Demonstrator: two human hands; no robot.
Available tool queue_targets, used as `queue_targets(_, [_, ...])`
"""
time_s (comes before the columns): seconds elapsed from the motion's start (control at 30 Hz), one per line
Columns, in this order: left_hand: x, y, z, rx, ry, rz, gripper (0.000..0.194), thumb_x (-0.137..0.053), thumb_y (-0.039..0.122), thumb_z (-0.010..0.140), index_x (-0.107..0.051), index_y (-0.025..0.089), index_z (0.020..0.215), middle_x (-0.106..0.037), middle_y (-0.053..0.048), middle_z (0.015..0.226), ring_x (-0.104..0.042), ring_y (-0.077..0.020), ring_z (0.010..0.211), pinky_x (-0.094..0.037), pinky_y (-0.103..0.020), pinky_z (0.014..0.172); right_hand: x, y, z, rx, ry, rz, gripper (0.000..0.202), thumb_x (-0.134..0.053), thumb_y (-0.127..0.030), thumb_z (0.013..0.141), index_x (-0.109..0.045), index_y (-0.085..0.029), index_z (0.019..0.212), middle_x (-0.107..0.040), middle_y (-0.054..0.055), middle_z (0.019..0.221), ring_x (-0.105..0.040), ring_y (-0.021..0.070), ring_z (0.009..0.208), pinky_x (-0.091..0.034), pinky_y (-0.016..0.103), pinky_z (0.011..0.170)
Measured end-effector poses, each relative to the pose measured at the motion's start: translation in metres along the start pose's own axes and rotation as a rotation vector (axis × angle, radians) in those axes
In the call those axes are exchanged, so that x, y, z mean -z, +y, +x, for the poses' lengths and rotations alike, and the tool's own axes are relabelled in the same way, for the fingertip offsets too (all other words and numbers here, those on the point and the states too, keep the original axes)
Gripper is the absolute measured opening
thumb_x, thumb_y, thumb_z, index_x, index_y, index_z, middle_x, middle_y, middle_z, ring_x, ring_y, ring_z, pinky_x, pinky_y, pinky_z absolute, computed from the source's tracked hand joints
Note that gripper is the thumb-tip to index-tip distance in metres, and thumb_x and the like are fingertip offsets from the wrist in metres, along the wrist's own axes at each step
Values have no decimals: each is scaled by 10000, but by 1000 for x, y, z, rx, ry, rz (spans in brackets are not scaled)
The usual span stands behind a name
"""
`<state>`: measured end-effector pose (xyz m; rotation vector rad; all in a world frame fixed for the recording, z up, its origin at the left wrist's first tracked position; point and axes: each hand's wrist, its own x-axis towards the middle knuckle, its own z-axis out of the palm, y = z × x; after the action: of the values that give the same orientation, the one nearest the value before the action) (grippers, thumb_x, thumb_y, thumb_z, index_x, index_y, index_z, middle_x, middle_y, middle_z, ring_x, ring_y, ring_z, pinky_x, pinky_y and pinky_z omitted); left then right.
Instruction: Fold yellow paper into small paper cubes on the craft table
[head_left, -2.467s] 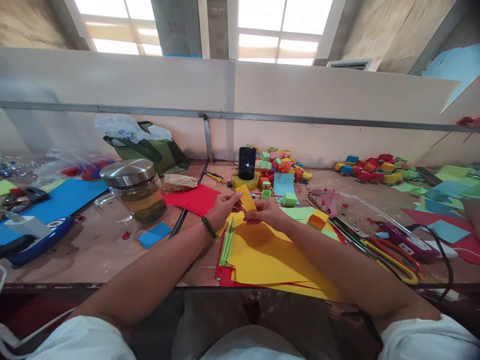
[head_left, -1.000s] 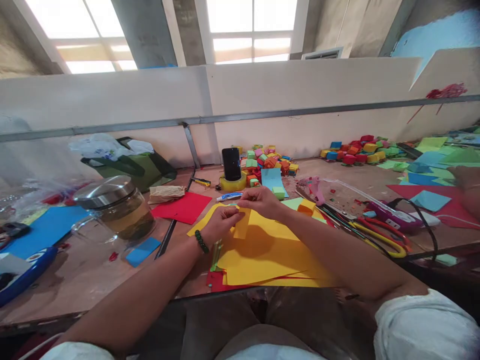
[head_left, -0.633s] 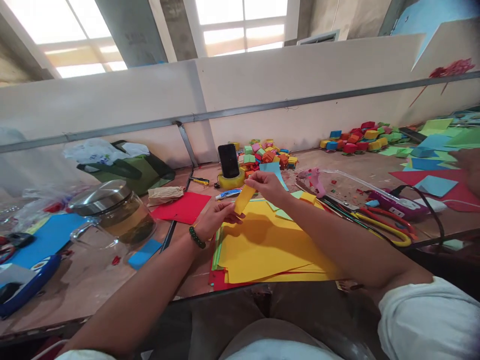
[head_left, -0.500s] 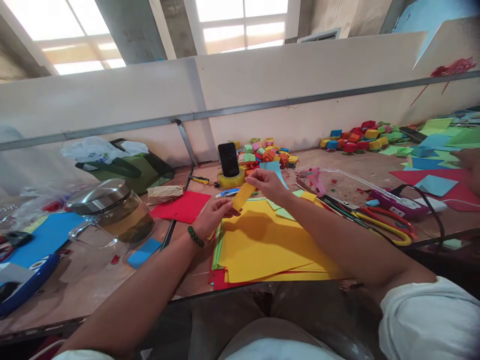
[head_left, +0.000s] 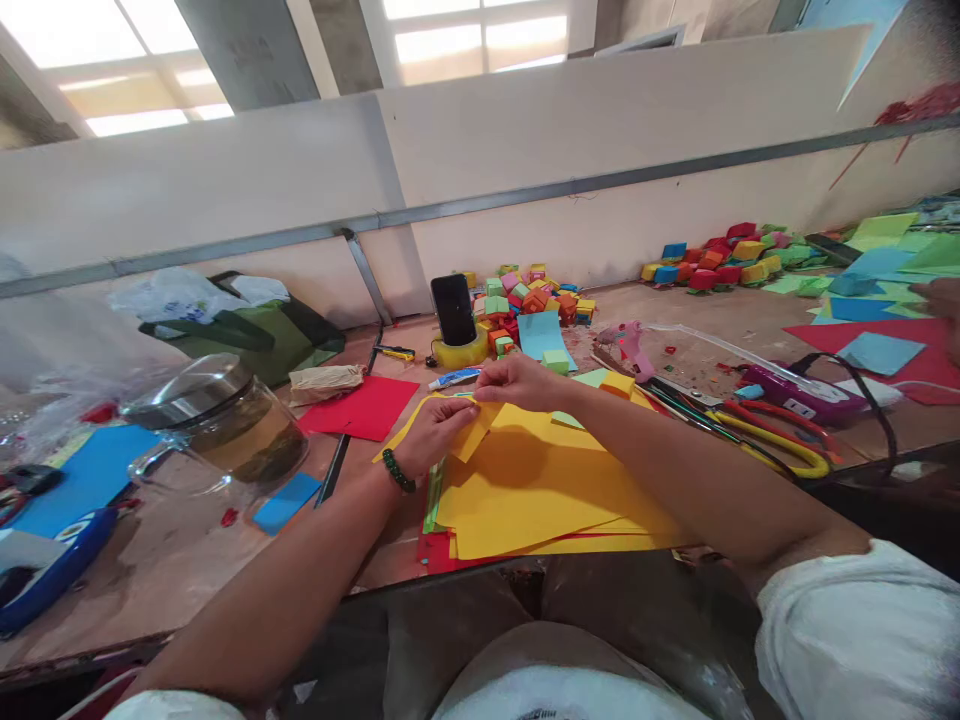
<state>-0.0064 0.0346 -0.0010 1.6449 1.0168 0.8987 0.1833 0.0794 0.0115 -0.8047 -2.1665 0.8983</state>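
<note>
A small yellow piece of paper (head_left: 475,436) is pinched between my two hands, above the left part of a stack of yellow sheets (head_left: 547,500). My left hand (head_left: 435,432), with a dark bead bracelet at the wrist, grips its left side with thumb and fingers. Fingertips of my right hand (head_left: 516,384) close on the paper's upper edge, meeting the left thumb. The fingers partly cover the paper, so its exact fold is hidden. Green and red sheets show under the stack's left edge. A yellow paper cube (head_left: 617,385) sits at the stack's upper right.
A phone (head_left: 454,310) stands upright on a yellow tape roll, beside piled paper cubes (head_left: 536,300). Left stand a glass teapot (head_left: 240,430) and red paper (head_left: 367,408). Right lie a pink glue gun (head_left: 634,350), scissors (head_left: 780,450) and coloured sheets. Another person's hand (head_left: 941,300) shows far right.
My right hand has come down and left, closer to my left hand. The yellow paper, stretched between them before, now hangs lower and is more covered by the fingers.
</note>
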Motion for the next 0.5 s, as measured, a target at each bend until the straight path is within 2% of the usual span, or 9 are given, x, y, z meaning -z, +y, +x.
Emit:
queue_targets(0.1, [2, 1, -1, -6, -40, 20, 368, -652, 475, 689, -545, 142, 576, -437, 46, 511, -343, -69, 477, -259, -200, 449, 10, -1, -2, -118, -25, 119, 373, -606, -502, 745, -626, -130, 725, -543, -17, 607, -451, 81, 549, -347, 216, 529])
queue_targets(0.2, [4, 0, 0, -8, -71, 39, 402, -659, 512, 682, -519, 149, 584, -459, 47, 524, -374, -69, 488, -281, -191, 455, 12, -5, -5, -167, -172, 75, 372, -668, -506, 680, -595, -141, 669, -566, -9, 596, -495, 92, 543, -367, 215, 517])
queue_targets(0.3, [6, -2, 2, 13, -121, 49, 404, -680, 525, 672, -542, 149, 619, -542, 24, 565, -470, -91, 524, -348, -196, 486, 8, -7, -6, -139, -270, -29, 387, -672, -471, 664, -486, -161, 525, -519, -19, 508, -479, 87, 498, -329, 206, 471])
queue_targets(0.4, [7, -4, 4, 73, -178, 55, 393, -732, 505, 629, -630, 134, 710, -644, -18, 655, -550, -120, 579, -400, -212, 523, 3, -6, -5, -73, -242, -78, 385, -636, -445, 699, -444, -169, 511, -488, -29, 492, -445, 75, 480, -288, 202, 452])
queue_targets(0.5, [9, -5, 5, 161, -214, 34, 361, -776, 458, 586, -672, 124, 673, -682, -42, 650, -577, -131, 581, -437, -227, 555, -2, -3, -3, 0, -229, -125, 376, -614, -423, 736, -453, -161, 520, -435, -48, 484, -367, 57, 468, -229, 205, 445])
